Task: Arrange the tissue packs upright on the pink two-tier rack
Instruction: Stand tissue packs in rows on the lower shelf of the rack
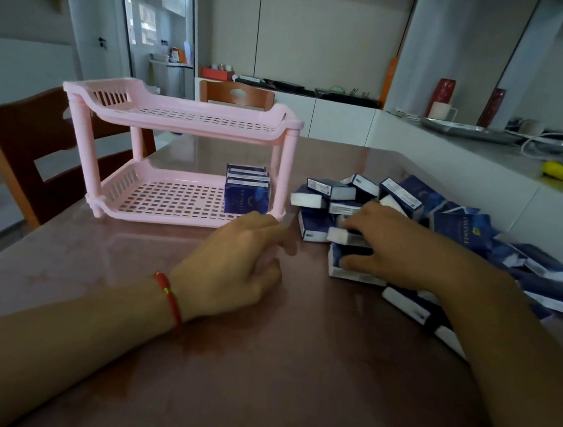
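Note:
The pink two-tier rack (178,124) stands on the table at centre left. Its top tier holds nothing. A few dark blue tissue packs (247,192) stand upright at the right end of its bottom tier. A heap of several blue tissue packs (421,206) lies on the table to the right of the rack. My right hand (383,244) reaches into the near left part of the heap, fingers and thumb curled round one pack (343,235). My left hand (237,260) rests on the table just in front of the rack's right corner, fingers loosely curled, holding nothing.
The brown glossy table (258,366) spreads toward me. Wooden chairs (32,148) stand at the left and behind the rack. A white counter (485,157) with a metal tray, cups and cables runs along the right, close behind the heap.

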Demonstrator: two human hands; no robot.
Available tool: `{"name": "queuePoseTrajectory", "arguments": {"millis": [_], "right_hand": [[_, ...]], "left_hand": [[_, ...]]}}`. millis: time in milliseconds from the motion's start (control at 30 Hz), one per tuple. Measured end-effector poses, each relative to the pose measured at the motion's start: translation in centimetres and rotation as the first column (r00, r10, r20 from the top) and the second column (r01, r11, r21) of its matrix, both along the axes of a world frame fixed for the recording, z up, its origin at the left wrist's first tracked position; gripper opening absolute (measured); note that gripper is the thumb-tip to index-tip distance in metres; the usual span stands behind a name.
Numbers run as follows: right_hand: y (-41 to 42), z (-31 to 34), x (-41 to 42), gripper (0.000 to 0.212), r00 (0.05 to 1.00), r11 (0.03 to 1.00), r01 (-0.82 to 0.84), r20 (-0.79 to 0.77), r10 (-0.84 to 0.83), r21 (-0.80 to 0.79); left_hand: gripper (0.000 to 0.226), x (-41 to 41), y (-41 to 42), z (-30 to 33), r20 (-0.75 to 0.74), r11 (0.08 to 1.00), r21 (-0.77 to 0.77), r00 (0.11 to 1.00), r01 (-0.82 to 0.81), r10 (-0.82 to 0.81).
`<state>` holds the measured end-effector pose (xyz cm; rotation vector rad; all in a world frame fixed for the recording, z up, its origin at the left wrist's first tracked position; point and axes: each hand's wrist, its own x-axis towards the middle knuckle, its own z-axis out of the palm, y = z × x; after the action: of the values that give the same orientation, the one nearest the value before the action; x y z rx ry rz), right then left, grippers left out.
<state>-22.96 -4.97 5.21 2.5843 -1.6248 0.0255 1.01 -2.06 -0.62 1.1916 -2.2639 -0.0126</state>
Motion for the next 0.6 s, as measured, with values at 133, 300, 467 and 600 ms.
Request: {"name": "queuePoseTrajectory", "arguments": {"millis": [133, 300, 467, 600], "right_hand": [[0.2, -0.4, 0.2, 0.053, 0.999, 0.999, 0.012, -0.033, -0.011, 0.031], [0.2, -0.3, 0.9, 0.050, 0.989, 0.985, -0.095, 0.095, 0.109, -0.142], [0.5, -1.0, 2.3, 0.044, 0.928, 0.972, -0.236, 0.294, 0.230, -0.013], [0.6, -1.1, 2.2, 0.060, 0.936, 0.959, -0.270, 0.256, 0.241, 0.084]], "left_hand": [[0.035, 0.9, -0.3, -0.2, -0.004, 0.998, 0.048, 0.999, 0.033, -0.033], [0.039, 1.0, -0.1, -0.3, -0.083, 0.998, 0.049, 0.996, 0.048, -0.044], [0.067, 0.6, 0.0, -0.6, -0.091, 0.987, 0.100, 0.989, 0.124, -0.115], [0.062, 0.4, 0.0, -0.6, -0.140, 0.981, 0.151, 0.985, 0.119, -0.098]]}}
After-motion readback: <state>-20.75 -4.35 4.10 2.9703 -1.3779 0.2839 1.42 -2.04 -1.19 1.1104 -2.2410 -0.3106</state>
